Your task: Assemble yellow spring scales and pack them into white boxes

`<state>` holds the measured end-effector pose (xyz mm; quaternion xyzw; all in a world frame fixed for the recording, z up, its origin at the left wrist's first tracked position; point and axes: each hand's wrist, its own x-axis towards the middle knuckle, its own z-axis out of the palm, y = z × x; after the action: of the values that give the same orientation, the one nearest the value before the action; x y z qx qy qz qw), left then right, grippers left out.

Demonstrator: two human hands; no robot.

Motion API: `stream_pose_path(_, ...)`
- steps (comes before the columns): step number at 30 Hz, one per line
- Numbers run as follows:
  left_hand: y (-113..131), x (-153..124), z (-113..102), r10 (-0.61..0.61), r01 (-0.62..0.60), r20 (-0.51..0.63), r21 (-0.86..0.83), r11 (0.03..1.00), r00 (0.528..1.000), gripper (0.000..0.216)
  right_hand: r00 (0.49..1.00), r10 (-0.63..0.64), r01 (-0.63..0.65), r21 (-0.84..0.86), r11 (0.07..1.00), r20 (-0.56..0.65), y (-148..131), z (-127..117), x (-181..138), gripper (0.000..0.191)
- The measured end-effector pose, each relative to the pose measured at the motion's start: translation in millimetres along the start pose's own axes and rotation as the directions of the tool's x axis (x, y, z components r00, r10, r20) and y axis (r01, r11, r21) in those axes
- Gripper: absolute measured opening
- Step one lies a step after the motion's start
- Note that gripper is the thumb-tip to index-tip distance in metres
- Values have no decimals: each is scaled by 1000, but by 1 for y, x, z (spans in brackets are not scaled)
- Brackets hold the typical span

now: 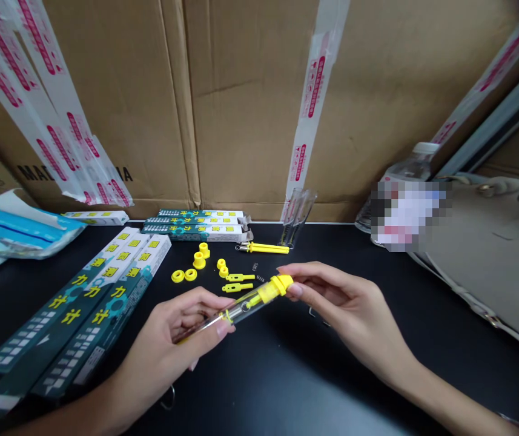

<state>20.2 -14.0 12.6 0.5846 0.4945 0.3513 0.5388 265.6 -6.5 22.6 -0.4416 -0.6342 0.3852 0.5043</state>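
Note:
My left hand [168,333] is wrapped around a clear tubular spring scale [234,312], which slants up to the right. Inside the tube a metal loop and yellow parts show; its lower end is hidden by my fingers. With thumb and fingertips, my right hand [354,309] pinches the yellow cap [281,284] at the upper end. Just beyond the tube lie two flat yellow tabs [240,287], small springs [255,266] and several yellow collars [199,261]. A metal hook [168,398] lies below my left wrist, and another bent wire [317,313] is partly behind my right hand.
Behind lie a yellow rod [268,248] and clear tubes [299,212]. Printed boxes lie at left [91,309] and back [195,230]. A blue packet [27,227] is far left; a bottle [411,163] and beige bag [490,254] stand right. Cardboard [250,103] borders the black table [286,387].

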Motion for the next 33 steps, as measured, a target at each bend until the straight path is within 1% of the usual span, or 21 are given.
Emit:
stream_pose_path(4, 1, 0, 0, 1, -1, 24, 16, 1000, 1000, 35, 998, 44, -44, 16, 999, 35, 1, -1, 1, 17)
stream_pose_path(6, 0, 0, -1, -6, 5, 32, 18, 1000, 999, 35, 998, 47, -46, -14, 999, 42, 2, -2, 2, 17)
stream_pose_path(8, -1, 0, -1, 0, 0, 34, 18, 1000, 999, 35, 998, 32, -29, -70, 997, 47, 3, -3, 2, 18)
stream_pose_path(13, -3, 0, -1, 35, -36, 57, 11, 999, 998, 29, 997, -17, 35, -244, 969, 73, 5, -5, 3, 28)
stream_pose_path(16, -3, -1, -2, 23, -23, 56, 0, 1000, 998, 26, 994, -70, 94, -338, 936, 84, 5, -6, 4, 28)
stream_pose_path(18, -3, -1, -3, 26, -25, 54, -8, 1000, 998, 25, 990, -89, 122, -369, 921, 105, 4, -8, 5, 27)
stream_pose_path(19, -3, -1, -3, 29, -28, 56, -10, 1000, 998, 26, 989, -82, 121, -357, 926, 121, 4, -9, 5, 25)
stream_pose_path(21, -3, -1, -4, 31, -31, 59, -7, 999, 998, 27, 987, -45, 87, -268, 960, 157, 3, -12, 6, 22)
stream_pose_path(23, -4, -1, -5, 31, -31, 57, -2, 1000, 998, 28, 983, -12, 39, -143, 989, 186, 2, -14, 7, 27)
stream_pose_path(24, -3, -1, -5, 31, -31, 55, 0, 1000, 998, 28, 981, -4, 22, -92, 995, 192, 2, -14, 7, 28)
stream_pose_path(26, -3, 0, -5, 32, -32, 59, 0, 999, 998, 29, 981, 2, 6, -43, 999, 194, 1, -14, 8, 23)
stream_pose_path(29, -1, -1, -5, 26, -26, 62, 4, 1000, 998, 28, 981, 24, -13, -60, 998, 191, -1, -13, 8, 15)
stream_pose_path(33, 0, -2, -3, 16, -16, 61, 8, 1000, 998, 28, 982, 41, -10, -167, 986, 185, -3, -13, 8, 22)
